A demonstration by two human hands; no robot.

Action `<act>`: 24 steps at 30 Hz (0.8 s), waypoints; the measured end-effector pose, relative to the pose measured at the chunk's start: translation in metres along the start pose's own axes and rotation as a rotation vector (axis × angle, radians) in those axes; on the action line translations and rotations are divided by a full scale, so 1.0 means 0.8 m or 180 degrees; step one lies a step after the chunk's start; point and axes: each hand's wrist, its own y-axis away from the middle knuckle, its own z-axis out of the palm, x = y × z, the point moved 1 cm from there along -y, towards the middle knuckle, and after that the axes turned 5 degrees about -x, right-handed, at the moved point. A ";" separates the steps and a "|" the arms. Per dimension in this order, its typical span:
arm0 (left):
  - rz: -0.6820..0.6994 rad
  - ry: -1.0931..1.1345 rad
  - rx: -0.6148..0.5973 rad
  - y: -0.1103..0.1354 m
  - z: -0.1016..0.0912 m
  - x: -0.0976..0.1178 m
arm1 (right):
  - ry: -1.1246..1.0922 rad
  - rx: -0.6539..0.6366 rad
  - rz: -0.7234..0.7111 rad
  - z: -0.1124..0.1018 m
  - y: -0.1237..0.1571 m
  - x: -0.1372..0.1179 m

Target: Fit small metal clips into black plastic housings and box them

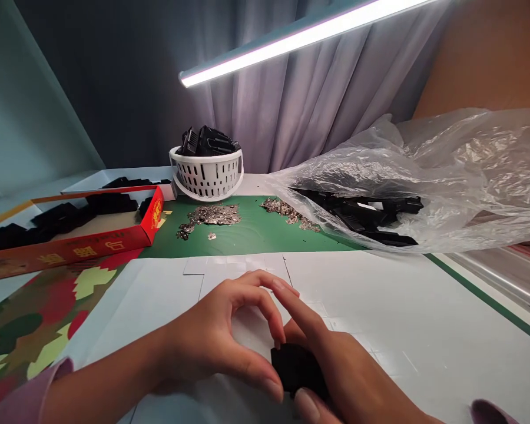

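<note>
A small black plastic part [297,368] is held low over the white work surface, close to me. My right hand [348,365] is closed around it, the thumb in front and the fingers partly hidden behind. From the other side, my left hand [229,330] curves towards the part, with thumb and index fingertip at its left edge. The part's underside and right end are covered by my right hand. Beyond my hands, a pile of small metal plates [214,214] lies on the green mat [251,235], and a second metal pile [287,212] is to its right.
A white basket [207,176] of black parts stands at the back. At left are a red box [83,250] and a white tray [101,176], both with black parts. A clear plastic bag [459,194] with black parts lies at right, beneath a tube lamp [291,44].
</note>
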 end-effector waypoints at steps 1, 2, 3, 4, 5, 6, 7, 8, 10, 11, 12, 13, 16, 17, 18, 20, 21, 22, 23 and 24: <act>-0.0013 -0.0012 0.0011 0.001 0.001 0.000 | -0.0022 -0.0080 0.0098 -0.004 -0.002 -0.003; -0.0008 -0.0020 0.0013 0.001 0.001 0.000 | -0.0039 -0.0179 0.0216 -0.008 -0.004 -0.006; -0.0005 -0.0030 0.0022 0.001 0.002 0.000 | -0.0057 -0.0265 0.0346 -0.012 -0.006 -0.010; -0.0003 -0.0035 0.0048 0.002 0.003 -0.001 | -0.0096 -0.0340 0.0447 -0.016 -0.008 -0.013; -0.0001 -0.0039 0.0089 0.002 0.004 -0.001 | -0.0130 -0.0342 0.0471 -0.020 -0.010 -0.015; 0.0003 -0.0049 0.0134 0.002 0.005 -0.001 | -0.0191 -0.0304 0.0413 -0.022 -0.011 -0.016; 0.0010 -0.0078 0.0184 0.002 0.006 0.000 | -0.0248 -0.0237 0.0292 -0.023 -0.011 -0.015; 0.0019 -0.0125 0.0234 0.002 0.006 0.000 | -0.0299 -0.0164 0.0156 -0.024 -0.011 -0.014; 0.0032 -0.0236 0.0304 0.002 0.007 0.001 | -0.0361 -0.0111 -0.0051 -0.022 -0.010 -0.010; 0.0023 -0.0301 0.0331 0.002 0.008 0.002 | -0.0350 -0.0103 -0.0084 -0.020 -0.009 -0.008; 0.0014 -0.0366 0.0351 0.002 0.008 0.003 | -0.0313 -0.0089 -0.0094 -0.020 -0.008 -0.008; 0.0016 -0.0418 0.0371 0.003 0.008 0.004 | -0.0255 -0.0066 -0.0075 -0.019 -0.007 -0.008; 0.0026 -0.0511 0.0471 0.003 0.009 0.007 | -0.0077 -0.0040 0.0029 -0.021 -0.006 -0.010; 0.0019 -0.0526 0.0512 0.004 0.009 0.008 | -0.0051 -0.0047 0.0051 -0.021 -0.005 -0.011; 0.0014 -0.0538 0.0550 0.004 0.010 0.009 | -0.0043 -0.0067 0.0075 -0.021 -0.005 -0.011; 0.0036 -0.0582 0.0589 0.005 0.011 0.010 | -0.0037 -0.0108 0.0084 -0.019 -0.004 -0.009; 0.0061 -0.0607 0.0584 0.005 0.011 0.010 | -0.0029 -0.0100 0.0100 -0.018 -0.005 -0.007; 0.0088 -0.0631 0.0566 0.005 0.012 0.010 | -0.0014 -0.0079 0.0116 -0.017 -0.005 -0.006; 0.0095 -0.0662 0.0560 0.005 0.012 0.009 | 0.0015 -0.0023 0.0152 -0.017 -0.006 -0.005; 0.0106 -0.0684 0.0573 0.005 0.012 0.009 | 0.0045 0.0076 0.0176 -0.018 -0.007 -0.004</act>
